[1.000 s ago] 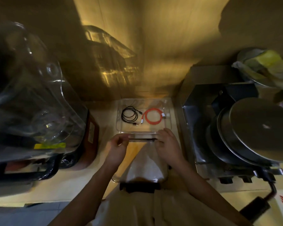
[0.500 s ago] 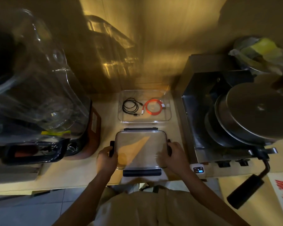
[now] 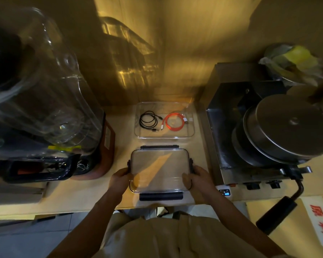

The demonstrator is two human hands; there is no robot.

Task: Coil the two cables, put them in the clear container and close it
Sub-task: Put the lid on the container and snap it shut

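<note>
Holding the clear lid by its two short sides, I have my left hand and right hand each with a clenched grip on an edge. The lid sits flat over the counter, just in front of the clear container. Inside the open container, the coiled black cable lies left of the coiled orange cable.

Clear glossy plastic lid within the grip; beyond it, clear glossy container; matt smooth bench.
</note>
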